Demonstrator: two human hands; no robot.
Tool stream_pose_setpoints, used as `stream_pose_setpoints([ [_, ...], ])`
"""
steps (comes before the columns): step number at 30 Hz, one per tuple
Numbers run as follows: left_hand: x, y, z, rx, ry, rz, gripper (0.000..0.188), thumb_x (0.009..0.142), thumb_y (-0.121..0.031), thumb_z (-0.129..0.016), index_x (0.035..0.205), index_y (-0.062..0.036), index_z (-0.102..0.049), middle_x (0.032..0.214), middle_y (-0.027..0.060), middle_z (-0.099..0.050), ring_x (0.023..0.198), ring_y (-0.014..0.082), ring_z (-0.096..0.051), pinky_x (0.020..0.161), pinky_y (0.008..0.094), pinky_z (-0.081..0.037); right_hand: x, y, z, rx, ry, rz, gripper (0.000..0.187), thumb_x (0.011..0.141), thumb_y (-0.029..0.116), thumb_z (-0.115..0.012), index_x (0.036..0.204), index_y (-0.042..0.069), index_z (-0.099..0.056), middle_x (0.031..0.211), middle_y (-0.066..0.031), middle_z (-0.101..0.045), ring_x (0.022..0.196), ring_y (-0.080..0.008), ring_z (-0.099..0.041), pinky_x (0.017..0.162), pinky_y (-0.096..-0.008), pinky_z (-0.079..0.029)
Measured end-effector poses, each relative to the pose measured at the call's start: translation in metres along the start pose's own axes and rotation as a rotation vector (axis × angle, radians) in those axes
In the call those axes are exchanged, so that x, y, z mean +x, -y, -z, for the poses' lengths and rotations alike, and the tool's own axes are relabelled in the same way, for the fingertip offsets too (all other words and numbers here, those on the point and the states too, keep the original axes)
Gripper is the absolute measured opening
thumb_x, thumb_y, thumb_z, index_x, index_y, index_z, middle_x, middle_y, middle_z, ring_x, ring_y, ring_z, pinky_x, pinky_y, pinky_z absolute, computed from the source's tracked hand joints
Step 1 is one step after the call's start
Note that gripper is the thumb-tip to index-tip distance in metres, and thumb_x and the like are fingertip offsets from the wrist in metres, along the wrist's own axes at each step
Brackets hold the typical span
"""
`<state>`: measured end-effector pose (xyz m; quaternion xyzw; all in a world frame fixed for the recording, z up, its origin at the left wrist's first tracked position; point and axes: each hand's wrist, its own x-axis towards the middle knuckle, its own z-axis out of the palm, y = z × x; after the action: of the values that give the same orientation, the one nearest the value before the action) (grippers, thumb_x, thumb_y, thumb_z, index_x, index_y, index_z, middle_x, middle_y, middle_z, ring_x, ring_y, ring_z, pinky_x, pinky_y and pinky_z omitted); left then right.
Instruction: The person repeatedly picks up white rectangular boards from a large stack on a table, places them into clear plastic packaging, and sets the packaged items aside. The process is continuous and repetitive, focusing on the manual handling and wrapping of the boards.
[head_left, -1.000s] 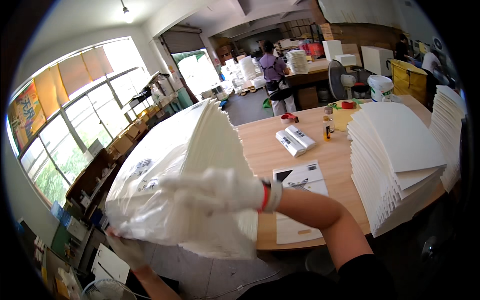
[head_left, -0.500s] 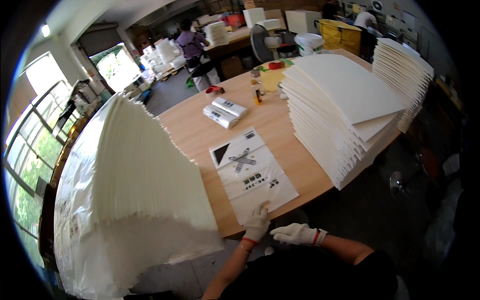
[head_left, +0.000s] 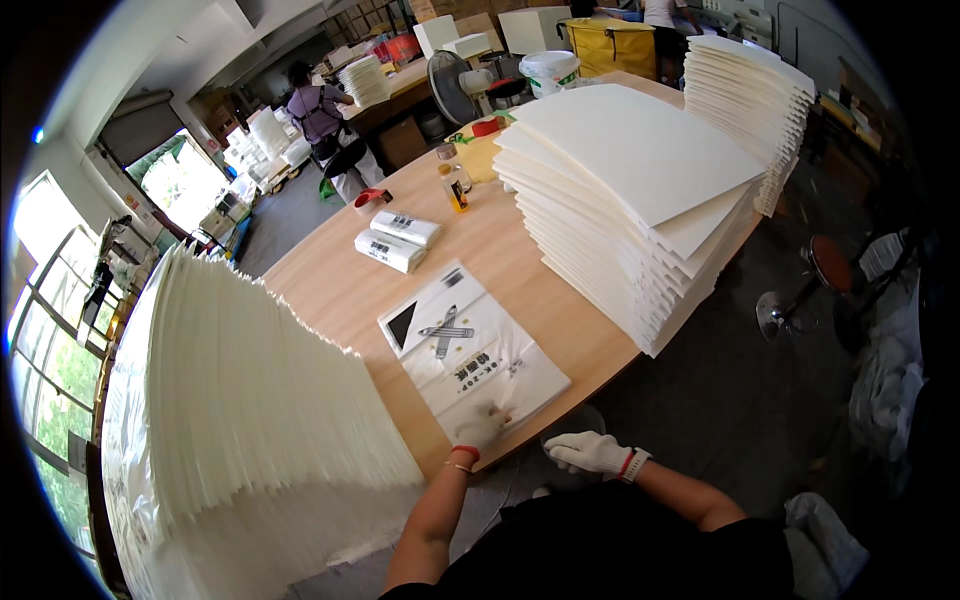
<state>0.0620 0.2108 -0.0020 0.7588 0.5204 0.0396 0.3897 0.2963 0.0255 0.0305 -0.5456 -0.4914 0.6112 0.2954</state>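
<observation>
A white plastic bag printed with two crossed pencils and dark lettering lies flat on the wooden table, its near end close to the table's front edge. My left hand, in a white knitted glove, is at that near end, on the plastic. Its fingers are smeared by motion, so their grip cannot be made out. To the right, just off the table edge, hovers my gloved right hand, apart from the bag. Its fingers are drawn together and curled, and nothing shows in them.
A tall stack of white sheets stands at the left. Another stack fills the table's right side. Behind the bag lie two rolled plastic packs, a red tape dispenser and a small bottle. A stool stands at right.
The view has shifted, so the table and stacks appear further left. My left hand stays at the bag's near end, now blurred. My right hand's fingers look more curled than before.
</observation>
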Motion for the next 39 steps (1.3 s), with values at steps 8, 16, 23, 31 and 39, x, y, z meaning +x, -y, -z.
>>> stream_pose_setpoints([
  [8,-0.004,-0.011,0.042,-0.02,-0.058,-0.056,0.018,0.092,-0.019,-0.062,0.092,-0.0016,-0.068,0.083,0.0093,-0.072,0.075,0.0185,-0.07,0.069,0.0322,-0.052,0.116,0.068,-0.023,0.238,-0.183,0.139,0.043,0.097,0.05,-0.063,0.105,0.009,-0.073,0.089,-0.002,-0.069,0.074,-0.0156,-0.062,0.07,-0.0318,-0.05],
  [16,0.046,0.034,0.081,-0.788,-0.536,0.11,0.018,0.097,-0.015,-0.064,0.084,-0.0044,-0.058,0.077,0.0068,-0.066,0.066,0.0157,-0.06,0.062,0.0299,-0.05,0.125,0.077,0.013,-0.938,-0.527,0.565,0.04,0.092,0.048,-0.062,0.097,0.009,-0.07,0.104,-0.0145,-0.07,0.095,-0.0362,-0.066,0.093,-0.0485,-0.049],
  [23,0.049,-0.031,0.093,-0.267,-0.548,0.005,0.022,0.088,-0.025,-0.072,0.084,-0.0048,-0.065,0.076,0.0141,-0.068,0.07,0.0294,-0.066,0.066,0.0431,-0.051,0.227,0.051,-0.045,-0.474,-0.299,0.511,0.034,0.089,0.035,-0.069,0.109,0.008,-0.069,0.111,-0.0191,-0.069,0.1,-0.0392,-0.064,0.097,-0.0513,-0.048],
  [31,0.001,-0.084,0.095,0.144,-0.651,-0.332,0.041,0.085,-0.022,-0.073,0.119,-0.0045,-0.059,0.101,0.0195,-0.07,0.093,0.0399,-0.068,0.082,0.0494,-0.053,0.135,0.1,0.009,-0.665,-0.045,0.468,0.035,0.093,0.029,-0.067,0.117,0.004,-0.069,0.121,-0.0185,-0.067,0.11,-0.0344,-0.065,0.094,-0.0414,-0.051],
  [39,-0.053,-0.128,0.101,0.13,-0.844,-0.574,0.057,0.08,-0.011,-0.078,0.131,0.0011,-0.055,0.12,0.0228,-0.064,0.109,0.0404,-0.063,0.095,0.046,-0.052,-0.112,0.333,0.175,-1.42,-0.903,1.076,0.053,0.092,0.03,-0.073,0.136,0.006,-0.057,0.12,-0.0184,-0.067,0.118,-0.0354,-0.063,0.104,-0.0468,-0.048],
])
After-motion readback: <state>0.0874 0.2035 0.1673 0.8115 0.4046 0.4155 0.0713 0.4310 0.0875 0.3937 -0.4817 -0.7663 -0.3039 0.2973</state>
